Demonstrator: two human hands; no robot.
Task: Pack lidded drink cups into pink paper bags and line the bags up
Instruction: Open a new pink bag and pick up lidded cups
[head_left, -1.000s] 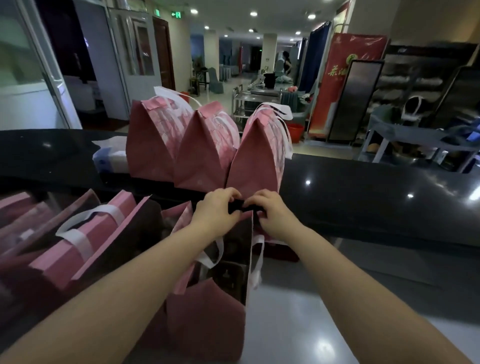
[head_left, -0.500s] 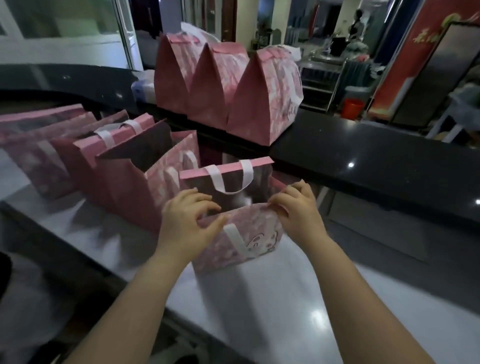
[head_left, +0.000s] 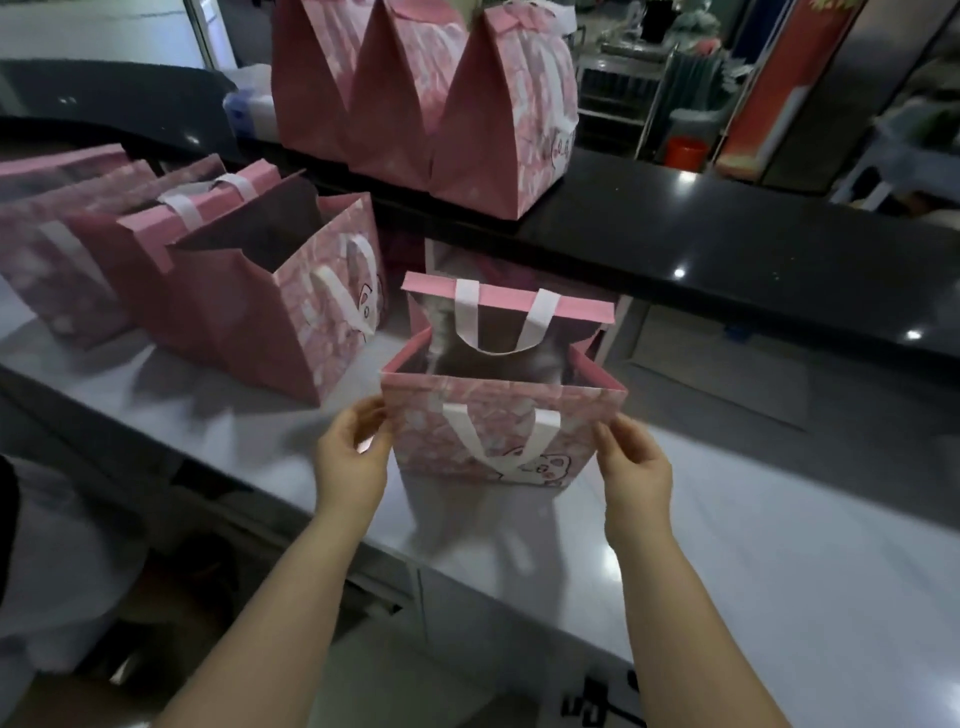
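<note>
Squarely before the person, an open pink bag (head_left: 498, 441) stands upright on the pale counter (head_left: 727, 519). The left hand (head_left: 353, 462) pinches its near left corner and the right hand (head_left: 636, 470) its near right corner, so the hands are apart. More open bags (head_left: 291, 296) stand to the left. Three closed bags (head_left: 415, 104) sit on the black ledge (head_left: 727, 234) behind.

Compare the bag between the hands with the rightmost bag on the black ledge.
The near bag stands open, handles drooping; the ledge bag is closed to a peak. The near bag sits on the white counter, the ledge bag on the black ledge. Both pink, white-handled.
</note>
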